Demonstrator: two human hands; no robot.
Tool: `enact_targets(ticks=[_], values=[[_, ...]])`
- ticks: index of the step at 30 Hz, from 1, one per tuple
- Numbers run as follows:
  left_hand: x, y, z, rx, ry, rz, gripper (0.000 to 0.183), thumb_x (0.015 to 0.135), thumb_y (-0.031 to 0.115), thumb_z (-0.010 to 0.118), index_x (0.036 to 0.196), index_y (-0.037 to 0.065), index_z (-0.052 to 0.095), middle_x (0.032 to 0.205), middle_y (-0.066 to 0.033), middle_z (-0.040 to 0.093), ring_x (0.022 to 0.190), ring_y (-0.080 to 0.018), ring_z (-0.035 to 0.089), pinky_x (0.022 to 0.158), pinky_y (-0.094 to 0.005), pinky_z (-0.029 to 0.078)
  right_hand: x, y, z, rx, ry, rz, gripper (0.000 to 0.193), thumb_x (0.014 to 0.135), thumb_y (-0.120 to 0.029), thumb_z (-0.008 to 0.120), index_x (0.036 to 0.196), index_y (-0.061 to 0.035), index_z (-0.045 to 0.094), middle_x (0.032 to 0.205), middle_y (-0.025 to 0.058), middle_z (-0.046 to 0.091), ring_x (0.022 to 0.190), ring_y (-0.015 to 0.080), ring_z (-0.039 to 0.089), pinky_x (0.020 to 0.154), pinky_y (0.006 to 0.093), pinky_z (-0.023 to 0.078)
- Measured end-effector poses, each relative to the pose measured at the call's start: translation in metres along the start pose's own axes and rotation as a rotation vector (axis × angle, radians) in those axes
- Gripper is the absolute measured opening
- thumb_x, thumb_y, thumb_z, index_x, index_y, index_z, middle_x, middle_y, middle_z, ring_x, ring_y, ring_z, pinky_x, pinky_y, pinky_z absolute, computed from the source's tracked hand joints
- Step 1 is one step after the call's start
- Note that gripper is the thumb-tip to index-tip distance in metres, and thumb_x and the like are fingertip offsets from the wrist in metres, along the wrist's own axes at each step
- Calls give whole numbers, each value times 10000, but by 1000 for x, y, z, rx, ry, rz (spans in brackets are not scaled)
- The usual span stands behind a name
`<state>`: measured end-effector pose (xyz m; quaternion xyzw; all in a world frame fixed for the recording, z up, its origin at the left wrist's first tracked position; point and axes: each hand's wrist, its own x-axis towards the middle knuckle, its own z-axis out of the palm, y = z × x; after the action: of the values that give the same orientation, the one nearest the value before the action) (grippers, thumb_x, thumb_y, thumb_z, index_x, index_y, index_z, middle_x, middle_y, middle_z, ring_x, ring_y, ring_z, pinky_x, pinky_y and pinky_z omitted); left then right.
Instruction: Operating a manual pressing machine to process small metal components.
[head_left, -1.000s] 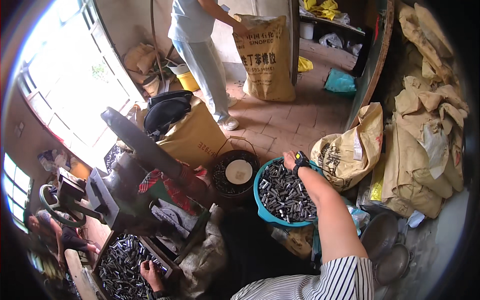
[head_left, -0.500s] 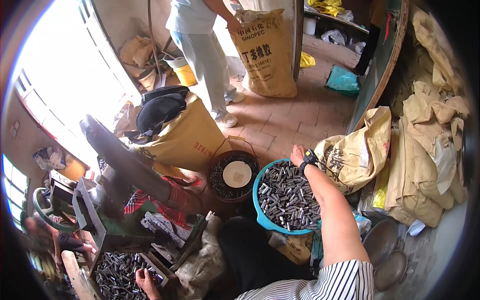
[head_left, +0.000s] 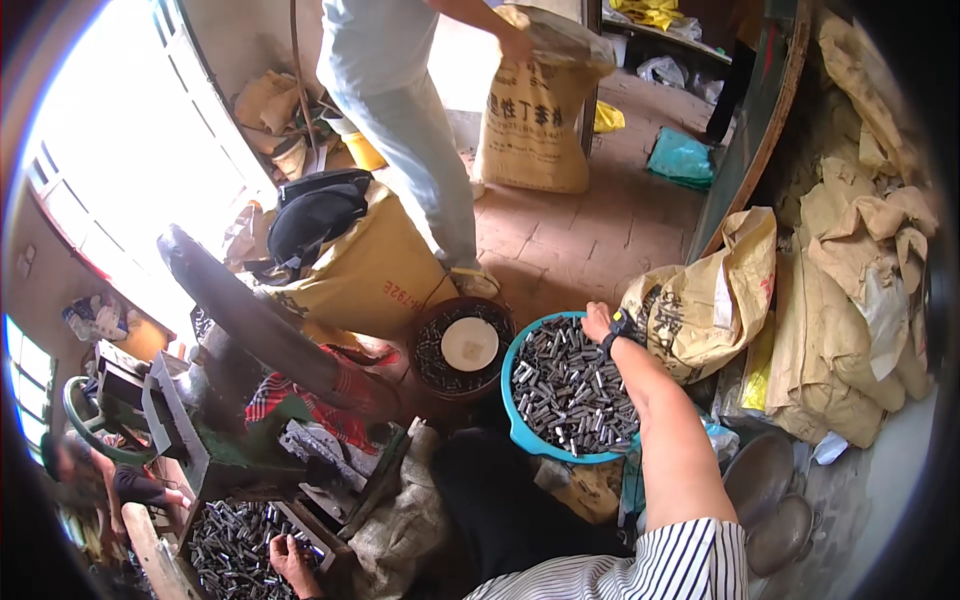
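Observation:
My right hand [head_left: 597, 322], with a dark wristband, rests at the far right rim of a round blue basin [head_left: 517, 428]. Its fingers curl around the rim, partly hidden. The basin is full of short dark cylindrical pieces [head_left: 572, 385], some with shiny sides. At the lower left my left hand [head_left: 291, 565] is over a wooden-sided bin [head_left: 318, 540] of similar dark pieces [head_left: 232, 545]. Its fingers are bent together; whatever they hold, if anything, is hidden. A green machine [head_left: 235, 455] with a thick curved dark arm stands just beyond that hand.
A dark red bucket [head_left: 425, 375] holding dark pieces and a white round dish [head_left: 470, 344] stands left of the basin. Sacks [head_left: 700, 300] lie at the right. Another person [head_left: 400, 120] grips a tall tan sack [head_left: 540, 125] at the back. Metal pans [head_left: 757, 480] lie lower right.
The other person has stepped closer and turned, and the tall sack's top has swung right. My right hand stays at the basin rim. The left hand has hardly moved.

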<state>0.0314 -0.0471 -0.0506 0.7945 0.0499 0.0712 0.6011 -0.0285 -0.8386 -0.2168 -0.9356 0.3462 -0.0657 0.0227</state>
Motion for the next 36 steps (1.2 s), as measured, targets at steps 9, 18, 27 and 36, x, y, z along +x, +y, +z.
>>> enact_targets(ticks=[9, 18, 27, 36], values=[[3, -3, -2, 17, -43, 23, 139, 895, 136, 587, 884, 31, 497, 616, -10, 497, 419, -73, 464, 377, -192, 377, -13, -2, -35, 41, 137, -37, 154, 775, -140, 534, 899, -54, 569, 901, 197, 617, 861, 376, 608, 729, 453, 500], [-7, 7, -9, -19, -2, 35, 143, 888, 145, 598, 873, 37, 505, 616, 0, 490, 427, -64, 442, 380, -195, 373, -12, -74, -163, -29, 306, -280, 451, 777, -234, 569, 1155, 1, 496, 1206, 215, 512, 1126, 350, 494, 941, 483, 390], [-40, 104, 29, 44, -2, -88, 170, 882, 123, 580, 978, -17, 581, 829, -54, 596, 679, -146, 527, 600, -268, 458, 139, -169, -207, -722, 519, -920, 480, 852, -197, 387, 1259, 57, 420, 1305, 210, 472, 1250, 344, 414, 1083, 542, 206], [-36, 93, 22, 72, 60, -167, 161, 892, 141, 581, 985, 10, 575, 828, -43, 583, 709, -124, 519, 617, -262, 456, 218, -200, -160, -2482, 391, -763, 548, 881, -375, 387, 1308, -33, 419, 1366, 135, 429, 1293, 241, 368, 1058, 374, 281]])
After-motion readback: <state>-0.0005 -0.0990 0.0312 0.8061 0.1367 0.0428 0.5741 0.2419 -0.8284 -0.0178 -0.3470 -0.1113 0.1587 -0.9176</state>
